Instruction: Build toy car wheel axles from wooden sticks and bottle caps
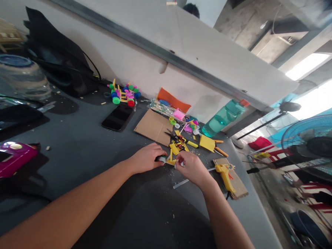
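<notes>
The left hand (pixel 146 158) held a grey piece (pixel 162 159), the right hand (pixel 190 166) (hold unclear) probably steadying the yellow piece (pixel 170 162) between.

Dark grey tabletop (pixel 73 142): black phone (pixel 118 116), brown cardboard sheet (pixel 154 126), teal bottle (pixel 223 118), black bag (pixel 58 59), pale crumbs (pixel 173 216) scattered

- a single head-worn view; it looks from above and behind the bare left hand (pixel 146 158) and bare right hand (pixel 193 166), facing forward and down over the flat dark-grey tabletop (pixel 139 212);
- near enough to show both bare forearms (pixel 90 195); wide enough for the flat white wall (pixel 125 59) beyond the hands;
- tilted; the wall's long grey rail (pixel 131 38) slopes down rightward
</notes>
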A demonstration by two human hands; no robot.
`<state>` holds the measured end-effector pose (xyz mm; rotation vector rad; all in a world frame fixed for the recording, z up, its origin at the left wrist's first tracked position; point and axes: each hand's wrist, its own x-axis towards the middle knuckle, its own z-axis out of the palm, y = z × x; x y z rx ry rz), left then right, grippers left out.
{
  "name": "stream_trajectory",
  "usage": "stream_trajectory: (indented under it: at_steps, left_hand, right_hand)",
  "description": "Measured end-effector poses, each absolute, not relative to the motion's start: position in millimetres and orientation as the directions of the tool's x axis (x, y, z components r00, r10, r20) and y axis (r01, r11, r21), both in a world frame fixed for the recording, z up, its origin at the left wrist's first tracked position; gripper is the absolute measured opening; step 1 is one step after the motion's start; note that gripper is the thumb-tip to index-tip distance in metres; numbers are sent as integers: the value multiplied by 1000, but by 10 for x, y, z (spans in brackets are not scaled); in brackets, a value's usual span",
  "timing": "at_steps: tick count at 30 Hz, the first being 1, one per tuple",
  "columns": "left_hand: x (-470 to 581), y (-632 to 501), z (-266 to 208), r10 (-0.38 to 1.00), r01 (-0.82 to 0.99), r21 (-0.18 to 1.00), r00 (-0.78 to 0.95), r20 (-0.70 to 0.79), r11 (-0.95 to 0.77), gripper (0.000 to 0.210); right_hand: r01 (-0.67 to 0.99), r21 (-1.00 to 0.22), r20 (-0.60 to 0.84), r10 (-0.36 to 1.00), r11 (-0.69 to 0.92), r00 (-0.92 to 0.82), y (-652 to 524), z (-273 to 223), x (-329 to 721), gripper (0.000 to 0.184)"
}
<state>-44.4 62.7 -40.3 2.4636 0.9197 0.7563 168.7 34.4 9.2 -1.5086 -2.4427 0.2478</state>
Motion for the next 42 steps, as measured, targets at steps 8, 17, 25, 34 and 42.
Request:
stream_trajectory:
  at_steps: [8, 17, 25, 34, 42]
  left_hand:
    - [-437, 627, -422, 688, 475, 526, 637, 347, -705, 32]
    - [-439, 631, -413, 697, 481, 538, 636, 330, -693, 31]
    - [-448, 628, -411, 707, 471, 562, 623, 333, -680, 31]
    - [-458, 621, -326, 789, 508, 607, 458, 410, -611, 27]
    - [-630, 995, -148, 945, 784, 590, -13, 326, -193, 23]
  right_hand:
    - [851, -287, 121, 898, 439, -422, 330, 114, 1679, 5]
    - [854, -284, 120, 900, 436, -419, 335, 106, 1673, 5]
    - [808, -480, 181, 940, 342, -290, 316, 233, 1776, 3]
    - [689, -654, 417, 909, 312, -15, 355, 286, 1881, 12]
    - [578, -746, 471, 875, 330, 108, 384, 437, 1934, 15]
